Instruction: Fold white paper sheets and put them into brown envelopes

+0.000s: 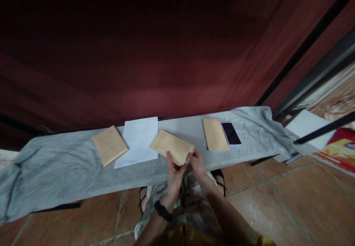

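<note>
A tan paper envelope point(172, 145) is held over the near edge of the cloth-covered bench, tilted with its right end toward me. My left hand point(174, 170) grips its lower edge, thumb on top and fingers underneath. At the right end, my right hand point(196, 161) pinches the envelope's end, where a pale strip point(189, 153) shows. White sheets of paper point(140, 138) lie just left of the held envelope. Farther left rests a stack of tan envelopes point(110, 145). To the right lies another tan envelope point(215, 134).
A phone point(231, 133) lies face up beside the right envelope. Grey cloth point(66, 164) covers the long narrow bench. A dark red wall point(177, 72) rises behind it. Black metal bars point(305, 46) and a colourful printed box point(342, 150) stand at the right.
</note>
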`<state>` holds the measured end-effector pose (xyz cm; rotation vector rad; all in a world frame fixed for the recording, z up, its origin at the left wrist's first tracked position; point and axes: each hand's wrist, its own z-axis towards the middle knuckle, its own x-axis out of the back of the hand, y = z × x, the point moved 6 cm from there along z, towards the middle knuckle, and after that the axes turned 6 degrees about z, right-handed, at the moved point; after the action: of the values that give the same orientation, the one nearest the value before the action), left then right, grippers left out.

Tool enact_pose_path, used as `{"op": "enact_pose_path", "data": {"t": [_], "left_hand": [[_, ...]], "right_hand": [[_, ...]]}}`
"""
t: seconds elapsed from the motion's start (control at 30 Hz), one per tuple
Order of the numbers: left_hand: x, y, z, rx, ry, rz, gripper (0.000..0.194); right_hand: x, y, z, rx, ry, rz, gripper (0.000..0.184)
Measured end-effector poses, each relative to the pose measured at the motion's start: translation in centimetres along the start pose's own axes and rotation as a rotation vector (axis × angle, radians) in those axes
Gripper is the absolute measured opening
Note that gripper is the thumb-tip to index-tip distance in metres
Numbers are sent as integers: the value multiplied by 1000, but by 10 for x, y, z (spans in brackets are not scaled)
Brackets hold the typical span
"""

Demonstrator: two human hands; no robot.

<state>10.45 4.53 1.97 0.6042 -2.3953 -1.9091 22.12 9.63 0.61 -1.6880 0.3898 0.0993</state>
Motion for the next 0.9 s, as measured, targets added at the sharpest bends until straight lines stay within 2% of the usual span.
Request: {"op": "enact_pose_path", "data": {"t": [0.1,0.27,0.47,0.7,0.9], "left_hand": [[5,-5,6,-55,-34,89,110],[16,-12,10,-44,1,266,90],[20,-8,9,-64,46,435,81],[22,-9,8,-45,45,461,77],[25,-12,8,-44,25,430,74]], "right_hand": [[1,2,-1,-53,50,103,32],[-2,4,-1,-58,18,79,38],[0,9,1,-84,20,83,41],[0,12,0,-131,-12,72,41],[2,17,2,-162,10,26,36]]}}
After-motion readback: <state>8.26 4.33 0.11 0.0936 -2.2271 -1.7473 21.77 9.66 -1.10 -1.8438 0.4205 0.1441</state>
